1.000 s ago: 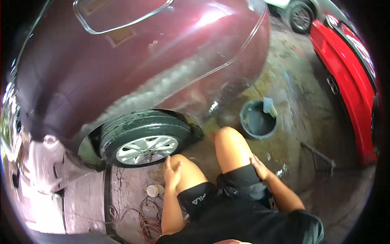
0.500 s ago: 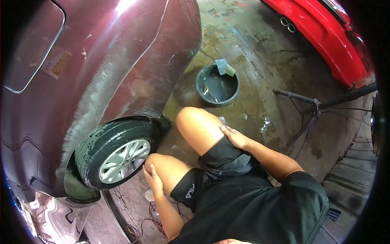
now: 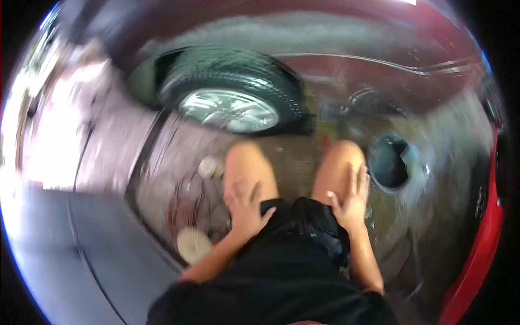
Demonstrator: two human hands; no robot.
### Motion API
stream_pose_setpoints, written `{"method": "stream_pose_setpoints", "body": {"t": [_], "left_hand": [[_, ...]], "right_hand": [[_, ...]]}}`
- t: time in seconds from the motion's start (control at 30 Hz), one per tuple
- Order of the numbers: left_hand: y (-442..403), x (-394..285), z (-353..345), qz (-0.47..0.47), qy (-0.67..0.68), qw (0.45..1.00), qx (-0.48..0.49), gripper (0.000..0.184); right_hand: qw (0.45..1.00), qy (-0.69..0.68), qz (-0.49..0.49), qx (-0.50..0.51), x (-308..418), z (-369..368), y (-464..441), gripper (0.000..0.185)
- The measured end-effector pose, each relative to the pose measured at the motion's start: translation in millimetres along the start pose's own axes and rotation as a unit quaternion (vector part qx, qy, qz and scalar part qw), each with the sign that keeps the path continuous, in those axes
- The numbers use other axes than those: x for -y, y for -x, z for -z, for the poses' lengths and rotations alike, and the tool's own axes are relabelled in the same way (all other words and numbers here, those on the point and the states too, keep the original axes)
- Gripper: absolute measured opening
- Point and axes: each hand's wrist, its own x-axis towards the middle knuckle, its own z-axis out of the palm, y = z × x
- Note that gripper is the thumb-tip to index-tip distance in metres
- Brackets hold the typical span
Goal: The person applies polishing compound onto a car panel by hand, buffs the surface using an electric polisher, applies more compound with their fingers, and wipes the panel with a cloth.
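My left hand [image 3: 248,208] lies on my left thigh, fingers spread and holding nothing. On the other thigh rests my right hand [image 3: 351,203], its fingers apart and also empty. Beyond my knees is a car wheel [image 3: 230,108] with a black tyre and a silver spoked rim, set in the arch of a dark red car [image 3: 346,32]. A pale greyish band crosses the bodywork above the wheel. The whole view is smeared by motion.
A dark tub [image 3: 382,162] stands on the wet floor to my right, a pale bluish item at its edge. Left of my legs are a small white container [image 3: 210,167], a round pale object [image 3: 193,245] and reddish cords [image 3: 176,208]. A red car [image 3: 482,249] borders the right.
My view has swung left, so the wheel now lies ahead and the tub to my right. Both hands stay on my legs, with the fingers now spread.
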Motion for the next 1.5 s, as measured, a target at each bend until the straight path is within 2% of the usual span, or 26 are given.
{"method": "stream_pose_setpoints", "body": {"t": [0.13,0.33,0.43,0.47,0.5,0.57,0.6,0.63,0.67,0.7,0.77,0.8,0.83,0.87,0.9,0.97,1.07,1.17,1.27,1.37,1.5], "left_hand": [[0.5,11.0,-4.8,0.063,0.011,0.998,-0.023,0.084],[8.9,18.6,0.9,0.084,0.042,0.994,-0.047,0.081],[9.5,47.3,-1.8,0.060,0.148,0.982,-0.098,0.082],[6.1,60.9,-1.4,0.071,0.218,0.963,-0.140,0.082],[-2.0,81.8,-16.9,0.068,0.370,0.897,-0.232,0.072],[-22.5,125.3,-50.9,0.153,0.391,0.859,-0.292,0.066],[-33.9,157.9,-78.3,0.206,0.440,0.826,-0.286,0.064],[-49.4,186.5,-97.7,0.301,0.390,0.831,-0.259,0.066],[-61.1,218.1,-116.6,0.398,0.345,0.830,-0.182,0.072],[-70.7,262.4,-147.0,0.386,0.339,0.850,-0.119,0.071],[-84.8,311.4,-204.1,0.354,0.386,0.812,-0.260,0.062],[-89.4,352.4,-247.9,0.321,0.404,0.813,-0.269,0.067],[-95.9,374.1,-268.5,0.429,0.308,0.819,-0.224,0.074],[-102.9,388.2,-269.8,0.520,0.189,0.826,-0.111,0.105],[-111.4,410.1,-307.0,0.547,0.049,0.826,-0.123,0.125],[-123.4,399.6,-283.5,0.597,0.067,0.792,-0.109,0.127],[-137.8,413.4,-272.5,0.534,0.147,0.830,-0.063,0.116],[-153.5,419.7,-255.4,0.495,0.211,0.843,0.018,0.118],[-153.9,433.7,-244.4,0.475,0.210,0.852,0.074,0.119],[-151.7,454.8,-277.4,0.439,0.170,0.881,0.050,0.128],[-162.5,436.9,-266.6,0.433,0.155,0.886,0.061,0.122]], "right_hand": [[0.999,0.021,0.049,0.013,-1.4,-13.1,-17.1,0.101],[0.997,-0.009,0.065,0.028,2.3,-16.2,-25.9,0.096],[0.997,0.025,0.066,0.031,13.3,-18.3,-27.9,0.094],[0.997,0.035,0.061,0.030,18.7,-18.7,-27.9,0.094],[0.997,0.046,0.055,0.028,24.2,-17.8,-26.3,0.094],[0.998,0.052,0.025,0.036,34.4,-14.6,-23.5,0.097],[0.998,0.055,0.017,0.028,37.1,-14.0,-21.8,0.099],[0.996,0.078,0.018,0.027,37.2,-11.0,-22.1,0.101],[0.994,0.105,0.036,0.021,31.0,-13.8,-19.8,0.103],[0.989,0.140,0.040,0.013,24.1,-11.4,-14.5,0.105],[0.986,0.129,-0.093,0.040,46.2,-3.0,-13.1,0.106],[0.983,0.128,-0.122,0.038,57.5,3.7,-10.9,0.106],[0.981,0.121,-0.145,0.044,65.4,9.3,-6.8,0.106],[0.978,0.128,-0.159,0.041,65.1,7.5,-5.7,0.104],[0.973,0.138,-0.180,0.035,71.0,8.6,-0.2,0.104],[0.966,0.150,-0.205,0.041,82.1,11.7,0.9,0.104],[0.960,0.169,-0.222,0.031,94.4,10.4,1.7,0.103],[0.957,0.188,-0.220,0.025,102.7,8.0,-7.0,0.102],[0.953,0.201,-0.223,0.030,107.4,1.2,-16.9,0.102],[0.954,0.196,-0.224,0.031,116.6,-7.5,-29.3,0.102],[0.954,0.204,-0.219,0.037,125.7,-19.3,-47.4,0.101]]}}
